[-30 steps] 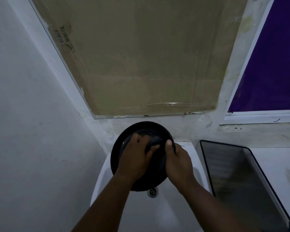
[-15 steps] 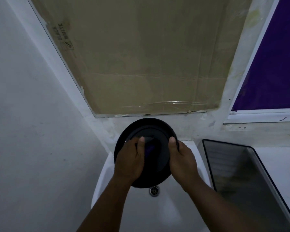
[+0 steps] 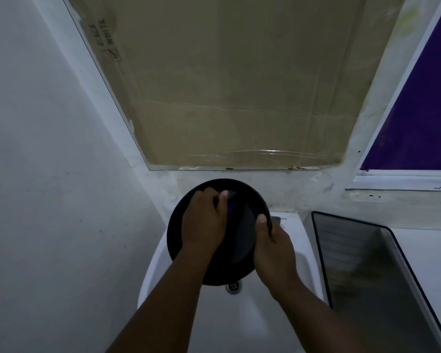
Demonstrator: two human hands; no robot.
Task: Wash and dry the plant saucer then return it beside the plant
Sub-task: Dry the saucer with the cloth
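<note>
A round black plant saucer [image 3: 242,240] is held tilted over the white sink basin [image 3: 265,322]. My right hand [image 3: 273,248] grips its right rim, thumb on the inner face. My left hand [image 3: 205,220] lies on the saucer's inner face near the top and holds a small dark purple scrubbing pad [image 3: 231,202] against it. Most of the pad is hidden under my fingers. The light is dim.
The drain [image 3: 233,286] shows just below the saucer. A mirror covered with brown cardboard [image 3: 239,85] hangs on the wall above. A dark rectangular tray [image 3: 382,284] sits on the counter to the right. A white wall closes the left side.
My left hand has slid up the saucer's inner face toward the top rim with the pad. My right hand keeps its hold on the right rim.
</note>
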